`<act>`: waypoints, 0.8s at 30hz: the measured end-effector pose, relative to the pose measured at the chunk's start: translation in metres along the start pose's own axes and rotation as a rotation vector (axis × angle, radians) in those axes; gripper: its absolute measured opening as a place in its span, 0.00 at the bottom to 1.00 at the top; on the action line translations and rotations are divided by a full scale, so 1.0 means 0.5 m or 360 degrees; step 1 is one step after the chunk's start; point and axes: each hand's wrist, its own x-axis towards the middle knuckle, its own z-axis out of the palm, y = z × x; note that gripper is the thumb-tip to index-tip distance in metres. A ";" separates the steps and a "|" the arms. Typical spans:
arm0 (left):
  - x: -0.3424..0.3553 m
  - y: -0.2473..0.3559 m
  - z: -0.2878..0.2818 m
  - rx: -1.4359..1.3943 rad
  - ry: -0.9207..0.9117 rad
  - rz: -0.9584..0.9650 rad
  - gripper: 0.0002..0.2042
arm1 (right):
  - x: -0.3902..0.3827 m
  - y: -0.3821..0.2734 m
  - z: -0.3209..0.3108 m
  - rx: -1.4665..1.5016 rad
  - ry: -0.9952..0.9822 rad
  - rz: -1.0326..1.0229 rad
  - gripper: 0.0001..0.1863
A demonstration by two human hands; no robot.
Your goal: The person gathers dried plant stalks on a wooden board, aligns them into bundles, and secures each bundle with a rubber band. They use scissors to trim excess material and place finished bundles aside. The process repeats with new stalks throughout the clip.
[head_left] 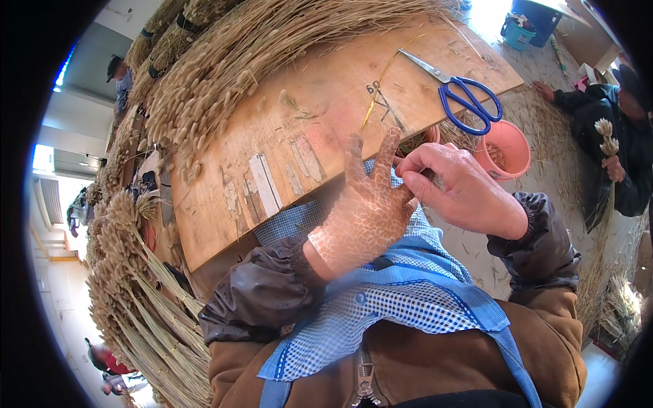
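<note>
My left hand (364, 197), mottled tan as if gloved, is raised palm down near the front edge of a wooden board (306, 81), its index and middle fingers stretched apart. Beside it, my right hand (459, 187) pinches at the outer fingers of the left; what lies between the fingertips is hidden. Above my hands, blue-handled scissors (469, 102) rest on the board, with a thin yellow strand (373, 102) lying to their left. A pink bucket (517, 156) stands below the board's right corner. A blue checked apron (401, 306) covers my front.
Dried grass bundles (204, 75) cover the board's back; more bundles (129, 285) stand at my left. A co-worker (592, 143) at right holds seed-head stalks (605, 136). Other people (119, 88) are at the far left. Blue containers (517, 34) and scattered straw lie at upper right.
</note>
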 end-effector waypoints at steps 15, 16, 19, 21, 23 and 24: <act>-0.004 0.016 0.054 0.0285 -0.0160 -0.0070 0.25 | -0.009 0.035 0.078 0.0014 0.0349 -0.0128 0.11; -0.004 0.019 0.059 0.0285 -0.0193 -0.0074 0.25 | -0.014 0.039 0.084 -0.0012 0.0341 -0.0131 0.11; -0.001 0.030 0.074 0.0252 -0.0202 -0.0074 0.25 | -0.030 0.048 0.102 -0.0165 0.0382 -0.0124 0.10; 0.007 0.037 0.088 0.0169 -0.0178 -0.0124 0.25 | -0.035 0.047 0.118 -0.0357 0.0495 -0.0140 0.09; 0.013 0.050 0.099 0.0092 -0.0321 -0.0449 0.23 | -0.033 0.042 0.132 -0.0384 0.0535 0.0044 0.07; 0.005 0.060 0.099 0.0297 -0.0188 -0.0565 0.22 | -0.030 0.039 0.139 -0.0383 0.0546 0.0116 0.06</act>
